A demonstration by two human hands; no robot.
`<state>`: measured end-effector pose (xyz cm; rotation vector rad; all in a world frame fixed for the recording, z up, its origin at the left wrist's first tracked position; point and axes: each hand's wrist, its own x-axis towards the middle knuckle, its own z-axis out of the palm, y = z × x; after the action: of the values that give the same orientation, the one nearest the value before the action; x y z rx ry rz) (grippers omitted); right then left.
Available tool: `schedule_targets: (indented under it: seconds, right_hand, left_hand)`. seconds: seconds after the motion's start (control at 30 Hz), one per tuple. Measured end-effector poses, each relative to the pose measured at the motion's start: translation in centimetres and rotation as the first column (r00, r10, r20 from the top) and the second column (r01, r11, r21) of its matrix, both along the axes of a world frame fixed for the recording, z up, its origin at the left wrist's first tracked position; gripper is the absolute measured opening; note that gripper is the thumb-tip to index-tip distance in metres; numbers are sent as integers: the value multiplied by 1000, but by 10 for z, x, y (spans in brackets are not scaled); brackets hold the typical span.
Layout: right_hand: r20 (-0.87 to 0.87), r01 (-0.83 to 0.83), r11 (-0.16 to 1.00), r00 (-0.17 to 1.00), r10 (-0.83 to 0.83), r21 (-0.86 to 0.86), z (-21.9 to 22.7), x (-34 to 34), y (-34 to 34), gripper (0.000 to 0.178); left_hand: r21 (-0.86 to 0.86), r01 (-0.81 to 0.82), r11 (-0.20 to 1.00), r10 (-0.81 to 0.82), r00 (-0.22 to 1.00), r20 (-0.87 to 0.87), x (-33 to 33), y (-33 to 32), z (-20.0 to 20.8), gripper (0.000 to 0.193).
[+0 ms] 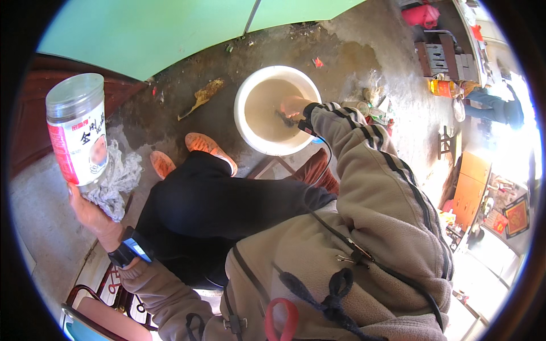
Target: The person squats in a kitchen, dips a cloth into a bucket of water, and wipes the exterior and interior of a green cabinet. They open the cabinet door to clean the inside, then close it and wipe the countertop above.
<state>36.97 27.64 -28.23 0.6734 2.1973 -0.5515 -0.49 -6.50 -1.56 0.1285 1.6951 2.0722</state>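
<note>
In my left hand [91,216], raised at the left, is a clear plastic jar [77,133] with a white and red label. The fingers close round its lower end, partly hidden behind it. A whitish stringy mop head or rag [119,182] shows just beyond that hand. My right hand [293,106] reaches down into a white bucket [243,116] of cloudy, brownish water [264,108]. Its fingers are bent over something small and dark at the water, too unclear to name.
Orange-patterned shoes [210,149] are on the floor near the bucket. A yellow-brown scrap [205,96] lies on the wet concrete. A green panel [170,28] spans the top, beside dark red wood [34,113]. An orange cabinet [472,182] stands at the right.
</note>
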Motion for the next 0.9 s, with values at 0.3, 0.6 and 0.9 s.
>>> schedule_targets:
  seconds: [0.3,0.6,0.9]
  right_hand:
    - [-409,218,803,768,-492,-555,92,-68,15,62]
    - [-643,-477,450,405,-650,-755,239,-191,-55,100]
    - [-286,-332,209,203,-936,-920,267,-197,-75,89]
  left_hand:
    - [182,346,920,-379,904,199,18,46,6,59]
    - [118,462,879,-475,869,138,39,100,5,48]
    - [48,672,739,-670,741,-50,51,129,9,62]
